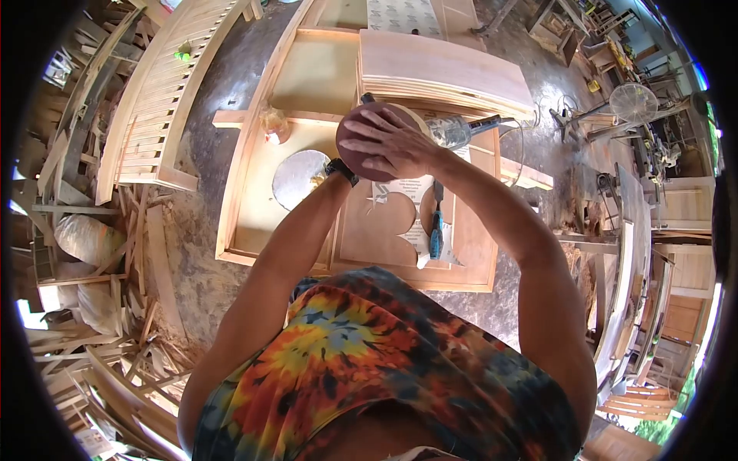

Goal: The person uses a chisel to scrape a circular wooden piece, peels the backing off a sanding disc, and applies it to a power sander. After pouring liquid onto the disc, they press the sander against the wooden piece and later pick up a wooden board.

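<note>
My right hand lies flat with fingers spread on a round brown sanding disc. A power tool with a grey body lies behind the disc to the right; its head is hidden. My left forearm reaches in from the left, a black wristband at the disc's lower edge. The left hand itself is hidden under the disc. Below lies a brown sandpaper sheet with rounded cut-outs and printed white backing. A tool with a blue handle rests beside it.
A shiny round plate and a jar sit on the wooden frame. Stacked boards rest at the back. A slatted wooden piece stands left, scrap wood beyond it. A fan stands right.
</note>
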`<state>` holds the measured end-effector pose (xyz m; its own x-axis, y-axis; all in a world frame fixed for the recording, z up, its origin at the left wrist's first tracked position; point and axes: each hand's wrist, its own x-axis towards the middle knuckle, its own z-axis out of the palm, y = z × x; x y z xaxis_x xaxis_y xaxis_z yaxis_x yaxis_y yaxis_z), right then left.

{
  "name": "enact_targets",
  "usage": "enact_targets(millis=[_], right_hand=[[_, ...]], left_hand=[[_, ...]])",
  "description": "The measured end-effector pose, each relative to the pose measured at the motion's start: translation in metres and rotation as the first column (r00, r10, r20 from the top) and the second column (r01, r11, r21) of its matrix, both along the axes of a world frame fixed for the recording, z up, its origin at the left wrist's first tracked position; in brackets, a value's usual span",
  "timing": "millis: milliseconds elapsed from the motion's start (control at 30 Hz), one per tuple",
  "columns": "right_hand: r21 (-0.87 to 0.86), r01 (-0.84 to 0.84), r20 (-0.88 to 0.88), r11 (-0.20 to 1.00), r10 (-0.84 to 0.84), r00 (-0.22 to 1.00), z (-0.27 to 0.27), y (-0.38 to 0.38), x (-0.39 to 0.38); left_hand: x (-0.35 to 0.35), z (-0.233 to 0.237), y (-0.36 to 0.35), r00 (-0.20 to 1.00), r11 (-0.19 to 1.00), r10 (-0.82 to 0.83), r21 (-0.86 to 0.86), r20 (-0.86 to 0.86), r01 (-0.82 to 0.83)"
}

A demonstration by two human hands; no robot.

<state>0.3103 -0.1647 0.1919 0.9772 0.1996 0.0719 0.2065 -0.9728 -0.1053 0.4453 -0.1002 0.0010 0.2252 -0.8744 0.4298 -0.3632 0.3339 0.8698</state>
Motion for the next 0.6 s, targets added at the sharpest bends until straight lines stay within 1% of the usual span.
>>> enact_targets(millis=[33, 67, 100, 133, 167, 200, 233, 267, 300, 333, 367, 400, 433, 467, 500, 533, 567, 600], right_hand=[[0.005, 0.057, 0.003, 0.998, -0.057, 0.998, -0.003, 0.000, 0.005], [0.019, 0.057, -0.006, 0.998, -0.056, 0.998, -0.009, 0.002, 0.008], [0.024, 0.230, -0.025, 0.973, -0.229, 0.973, -0.012, 0.005, 0.012], [0.021, 0.397, -0.044, 0.918, -0.396, 0.917, -0.014, 0.009, 0.013], [0.041, 0.475, -0.085, 0.879, -0.471, 0.878, -0.010, 0.013, 0.013], [0.046, 0.477, -0.086, 0.878, -0.472, 0.877, -0.013, 0.016, 0.012], [0.054, 0.566, -0.066, 0.822, -0.563, 0.824, -0.018, 0.019, 0.010], [0.063, 0.650, -0.049, 0.757, -0.649, 0.760, -0.025, 0.021, 0.007], [0.085, 0.681, -0.040, 0.727, -0.680, 0.732, -0.031, 0.023, 0.004], [0.088, 0.683, -0.045, 0.725, -0.682, 0.730, -0.030, 0.025, -0.001], [0.120, 0.728, -0.072, 0.676, -0.725, 0.685, -0.029, 0.029, -0.007], [0.150, 0.768, -0.099, 0.623, -0.763, 0.638, -0.027, 0.033, -0.013], [0.192, 0.772, -0.056, 0.606, -0.779, 0.625, -0.028, 0.038, -0.020], [0.190, 0.773, -0.060, 0.605, -0.779, 0.625, -0.029, 0.044, -0.025], [0.174, 0.793, -0.026, 0.583, -0.803, 0.596, -0.029, 0.050, -0.030], [0.157, 0.814, 0.006, 0.560, -0.824, 0.566, -0.030, 0.056, -0.035], [0.182, 0.807, 0.047, 0.562, -0.825, 0.563, -0.032, 0.061, -0.039], [0.179, 0.806, 0.043, 0.564, -0.823, 0.566, -0.033, 0.067, -0.044]], left_hand=[[-0.001, -0.003, -0.001, 0.999, 1.000, -0.008, -0.016, -0.036, 0.007], [0.000, -0.007, -0.002, 0.999, 1.000, -0.011, -0.017, -0.043, 0.011], [-0.002, -0.010, 0.000, 0.999, 1.000, -0.021, -0.012, -0.044, 0.020], [-0.001, -0.009, 0.005, 0.999, 1.000, -0.025, 0.000, -0.047, 0.025], [0.003, 0.001, 0.010, 0.975, 0.994, -0.042, 0.104, 0.216, 0.020], [0.008, 0.013, 0.011, 0.881, 0.980, -0.082, 0.198, 0.465, -0.013], [0.003, 0.031, 0.019, 0.889, 0.995, -0.007, 0.089, 0.458, -0.038], [0.002, 0.040, 0.021, 0.889, 0.995, -0.012, 0.094, 0.458, -0.035], [0.000, 0.050, 0.022, 0.909, 0.998, -0.011, 0.057, 0.416, -0.014], [-0.002, 0.050, 0.024, 0.928, 1.000, -0.012, 0.019, 0.372, 0.005], [-0.001, 0.050, 0.025, 0.964, 0.998, -0.059, 0.050, 0.261, 0.047], [0.000, 0.050, 0.025, 0.964, 0.997, -0.060, 0.053, 0.259, 0.047], [0.001, 0.046, 0.022, 0.977, 0.988, -0.138, 0.085, 0.161, 0.125], [0.003, 0.041, 0.020, 0.976, 0.973, -0.211, 0.107, 0.057, 0.205], [0.004, 0.037, 0.019, 0.971, 0.965, -0.237, 0.126, 0.030, 0.232], [0.004, 0.036, 0.019, 0.969, 0.963, -0.241, 0.134, 0.054, 0.232], [0.005, 0.035, 0.021, 0.966, 0.963, -0.242, 0.144, 0.087, 0.229], [0.007, 0.034, 0.023, 0.963, 0.965, -0.233, 0.151, 0.134, 0.213]])
